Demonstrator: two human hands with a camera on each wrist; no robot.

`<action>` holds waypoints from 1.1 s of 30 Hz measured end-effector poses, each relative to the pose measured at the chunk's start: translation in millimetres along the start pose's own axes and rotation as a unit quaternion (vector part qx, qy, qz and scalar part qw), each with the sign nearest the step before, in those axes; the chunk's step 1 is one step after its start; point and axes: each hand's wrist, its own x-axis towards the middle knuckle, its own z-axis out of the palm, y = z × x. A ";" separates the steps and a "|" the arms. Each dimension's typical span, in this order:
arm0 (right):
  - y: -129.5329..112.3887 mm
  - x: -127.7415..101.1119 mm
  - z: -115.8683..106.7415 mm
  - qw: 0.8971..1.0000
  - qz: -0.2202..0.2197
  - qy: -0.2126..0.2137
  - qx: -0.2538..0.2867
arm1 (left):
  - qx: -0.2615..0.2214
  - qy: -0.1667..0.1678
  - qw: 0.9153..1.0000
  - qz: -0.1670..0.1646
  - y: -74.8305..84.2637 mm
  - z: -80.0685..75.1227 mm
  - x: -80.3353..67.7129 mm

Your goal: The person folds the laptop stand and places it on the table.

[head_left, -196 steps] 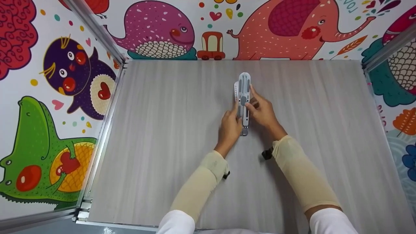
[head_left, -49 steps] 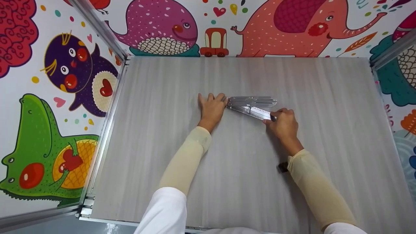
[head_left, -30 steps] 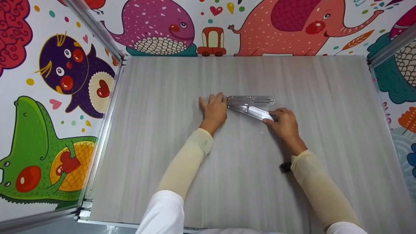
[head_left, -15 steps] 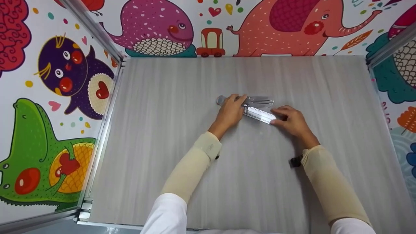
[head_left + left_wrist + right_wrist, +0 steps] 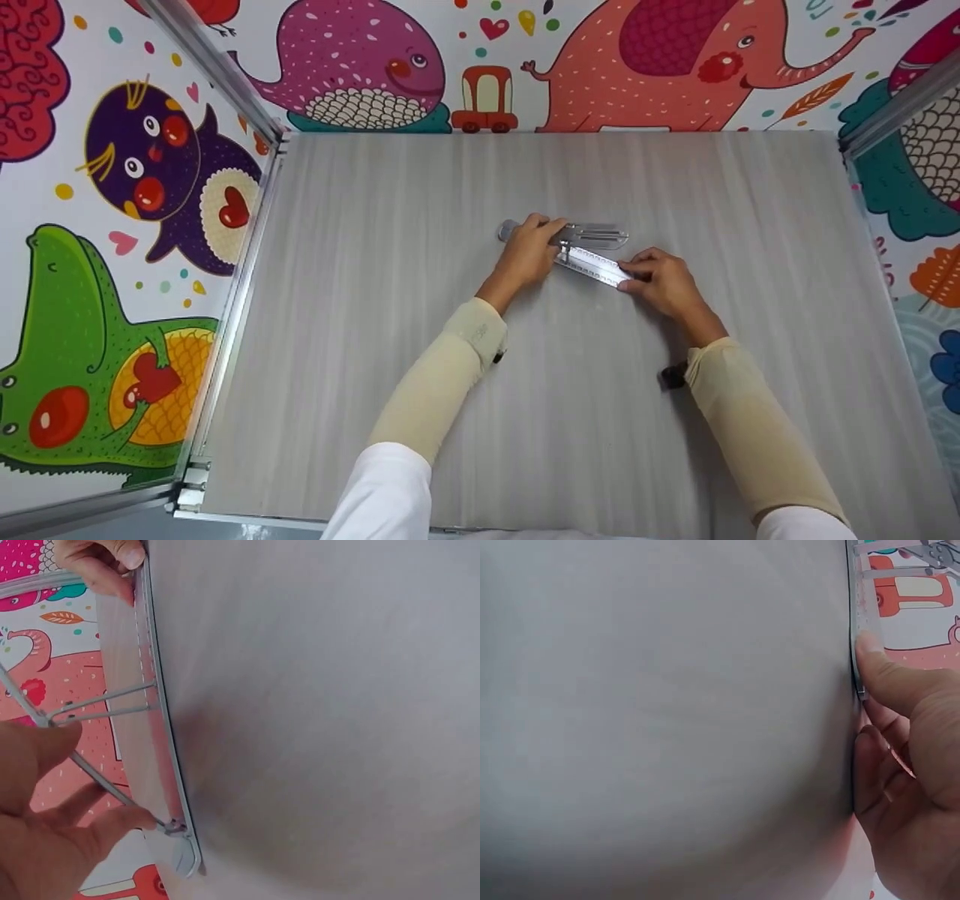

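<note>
A silver metal folding stand (image 5: 595, 264) stands opened out in a narrow V on the table. My left hand (image 5: 525, 251) holds its raised upper arm (image 5: 596, 237) near the hinge end; in the left wrist view, thumb and fingers pinch that arm close to the hinge (image 5: 175, 827). A thin wire-like strut (image 5: 112, 703) links the raised arm to the flat base. At the right, my right hand (image 5: 664, 283) pinches the far end of the notched base strip between thumb and fingers. The right wrist view shows the thumb lying on the strip (image 5: 861, 611).
The grey wood-grain table (image 5: 375, 337) spreads around both hands. Metal frame rails (image 5: 240, 300) edge it on the left, and a wall (image 5: 495, 67) printed with cartoon animals rises behind. A black wrist camera (image 5: 673, 375) hangs from the right sleeve.
Earlier the stand was folded flat and pointed away from me; now it lies sideways, spread open. My left hand has slid rightward from the hinge end onto the upper arm. My right hand shifted slightly.
</note>
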 end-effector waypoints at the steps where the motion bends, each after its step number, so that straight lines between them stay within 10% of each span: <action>1: -1.0 -0.6 0.7 1.000 0.005 -0.001 -0.001 | -0.006 -0.002 1.000 0.001 -0.4 -0.9 1.4; 33: -69.0 -41.1 58.0 0.983 0.139 0.114 -0.033 | -0.079 -0.099 0.991 0.046 -12.6 -8.8 54.2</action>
